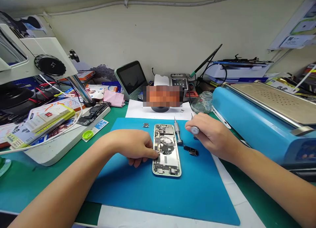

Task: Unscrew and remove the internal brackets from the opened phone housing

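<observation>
An opened smartphone (pixel 169 160) with a pale green frame lies on the blue mat (pixel 163 198), its inner parts exposed. My left hand (pixel 135 147) is at its left edge, fingers curled, one fingertip pressing on the inside. Above and right of the phone, my right hand (pixel 212 132) is closed around a screwdriver (pixel 195 130); its round end cap faces me. A second grey screwdriver (pixel 177 132) lies beside the phone's upper right. Further right rests a small black phone part (pixel 191 151). Past the phone's top left sits a small metal piece (pixel 145 125).
A large blue machine (pixel 254 122) borders the right side. At the back are a glass jar (pixel 204 101), a soldering station (pixel 179 80) and a tilted screen device (pixel 132 78). A microscope stand (pixel 80 88) rises on the left, near another disassembled phone (pixel 93 113).
</observation>
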Demonstrator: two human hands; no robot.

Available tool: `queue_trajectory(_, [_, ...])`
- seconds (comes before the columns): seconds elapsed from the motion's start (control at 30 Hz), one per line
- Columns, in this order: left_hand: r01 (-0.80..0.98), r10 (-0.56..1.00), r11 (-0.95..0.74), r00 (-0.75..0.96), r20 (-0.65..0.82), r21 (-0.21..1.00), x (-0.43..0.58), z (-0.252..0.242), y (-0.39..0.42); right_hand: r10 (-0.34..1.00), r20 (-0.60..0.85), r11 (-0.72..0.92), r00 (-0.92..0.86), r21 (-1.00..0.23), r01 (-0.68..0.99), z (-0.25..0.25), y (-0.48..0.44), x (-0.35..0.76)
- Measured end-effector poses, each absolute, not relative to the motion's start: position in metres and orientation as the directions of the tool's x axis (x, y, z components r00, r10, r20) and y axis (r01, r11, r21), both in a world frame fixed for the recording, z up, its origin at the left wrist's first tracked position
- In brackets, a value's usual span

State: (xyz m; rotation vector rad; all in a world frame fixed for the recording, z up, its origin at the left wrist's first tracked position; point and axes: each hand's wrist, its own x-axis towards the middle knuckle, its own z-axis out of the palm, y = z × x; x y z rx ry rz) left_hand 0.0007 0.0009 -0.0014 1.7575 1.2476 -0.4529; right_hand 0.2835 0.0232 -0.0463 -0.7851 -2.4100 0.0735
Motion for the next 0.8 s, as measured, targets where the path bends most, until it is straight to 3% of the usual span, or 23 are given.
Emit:
queue_trajectory(0.17, [0.884,0.552,-0.076,0.422,-0.719,0.461,0.002,-0.001,0.001,0.861,0.187,0.501,-0.473,-0.143,0.854,-0.038,0.023,0.290])
queue_trajectory(0.27, [0.885,0.554,-0.080,0.422,-0.717,0.459,0.001,-0.001,0.001,0.911,0.055,0.412,-0.409,-0.078,0.908,-0.035,0.023,0.287])
queue_trajectory(0.8, [0.879,0.552,-0.080,0.432,-0.714,0.470,0.000,-0.002,0.001,0.826,0.101,0.562,-0.555,-0.232,0.794,-0.045,0.024,0.280])
